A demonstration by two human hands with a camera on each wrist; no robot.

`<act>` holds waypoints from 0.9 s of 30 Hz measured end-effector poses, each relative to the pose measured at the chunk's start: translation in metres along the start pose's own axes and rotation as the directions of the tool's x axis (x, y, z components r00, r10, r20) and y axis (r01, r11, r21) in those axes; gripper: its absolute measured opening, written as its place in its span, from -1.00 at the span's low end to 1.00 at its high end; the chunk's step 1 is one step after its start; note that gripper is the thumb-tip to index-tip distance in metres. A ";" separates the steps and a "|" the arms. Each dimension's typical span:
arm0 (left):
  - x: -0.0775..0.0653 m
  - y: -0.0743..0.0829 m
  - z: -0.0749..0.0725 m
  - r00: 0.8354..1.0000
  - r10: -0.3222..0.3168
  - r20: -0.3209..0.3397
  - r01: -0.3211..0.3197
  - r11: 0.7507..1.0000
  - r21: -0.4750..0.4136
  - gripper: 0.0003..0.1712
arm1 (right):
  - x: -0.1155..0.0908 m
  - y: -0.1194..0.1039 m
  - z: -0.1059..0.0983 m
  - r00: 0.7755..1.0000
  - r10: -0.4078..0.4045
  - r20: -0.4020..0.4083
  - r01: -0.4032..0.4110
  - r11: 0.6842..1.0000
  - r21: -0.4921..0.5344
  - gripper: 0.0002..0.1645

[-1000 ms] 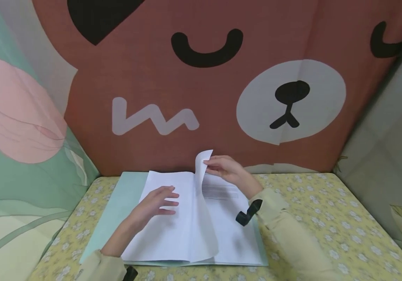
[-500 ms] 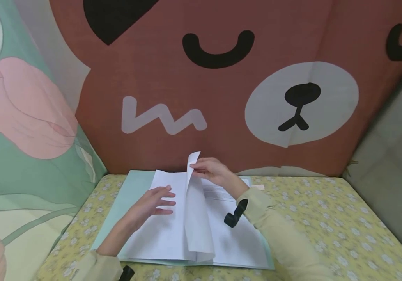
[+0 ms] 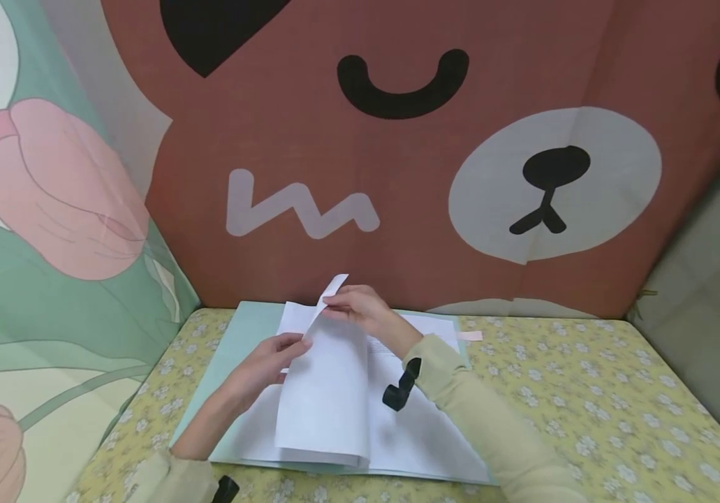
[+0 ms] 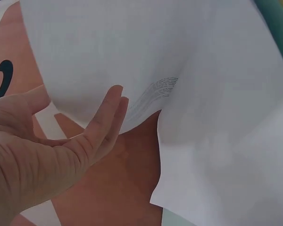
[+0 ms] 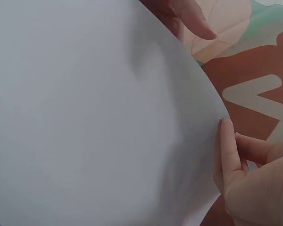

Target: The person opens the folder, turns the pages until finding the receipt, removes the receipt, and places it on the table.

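A light-green folder (image 3: 248,328) lies spread on the table with white printed sheets inside, open like a book. One white page (image 3: 328,391) stands lifted and curved over to the left. My right hand (image 3: 362,311) pinches that page near its far corner; the right wrist view shows the fingers (image 5: 229,150) on its edge. My left hand (image 3: 265,367) is at the page's left edge, some of its fingers hidden behind the sheet. In the left wrist view the left hand (image 4: 61,150) has extended fingers beside the page (image 4: 108,52), where small printed lines show.
A yellow floral cloth (image 3: 554,405) covers the table. A pink tab (image 3: 469,336) sticks out at the folder's right side. Behind stands a fabric backdrop (image 3: 410,175) with a brown bear print. Black straps (image 3: 402,385) sit on both wrists.
My right hand has carried the page leftward across the middle, and it now leans over the left-hand sheets. My left hand has come to the page's edge. The head view has shifted slightly.
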State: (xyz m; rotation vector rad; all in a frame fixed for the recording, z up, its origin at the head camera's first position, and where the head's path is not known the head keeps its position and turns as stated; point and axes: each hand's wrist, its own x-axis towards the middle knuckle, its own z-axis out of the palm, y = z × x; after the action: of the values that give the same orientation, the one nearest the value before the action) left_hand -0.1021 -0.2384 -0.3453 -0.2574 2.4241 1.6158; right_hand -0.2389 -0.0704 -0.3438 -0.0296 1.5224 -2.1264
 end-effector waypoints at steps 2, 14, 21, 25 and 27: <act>0.000 -0.001 0.000 1.000 -0.001 -0.001 0.001 1.000 0.011 -0.19 | 0.001 0.003 0.003 1.000 -0.001 -0.010 0.002 1.000 0.008 -0.68; 0.003 -0.008 0.003 0.998 0.029 -0.053 -0.026 0.998 0.050 -0.39 | 0.007 0.015 0.015 1.000 0.001 0.022 -0.002 1.000 0.011 -0.59; 0.006 -0.016 0.000 0.992 0.071 -0.101 -0.059 0.991 0.118 -0.38 | 0.004 0.018 0.011 0.996 -0.034 0.086 0.043 0.993 -0.110 -0.76; 0.007 -0.021 -0.002 0.990 0.085 -0.113 -0.065 0.983 0.170 -0.37 | 0.003 0.020 0.009 0.996 -0.039 0.078 0.052 0.984 -0.169 -0.74; 0.008 -0.025 -0.004 0.989 0.080 -0.121 -0.055 0.979 0.198 -0.35 | 0.002 0.021 0.008 0.997 -0.042 0.064 0.055 0.977 -0.208 -0.74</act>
State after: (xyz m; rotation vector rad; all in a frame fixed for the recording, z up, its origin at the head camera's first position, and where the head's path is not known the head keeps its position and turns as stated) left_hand -0.1039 -0.2522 -0.3681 -0.2554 2.6938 1.4137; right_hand -0.2300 -0.0833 -0.3601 -0.2043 1.7204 -1.9740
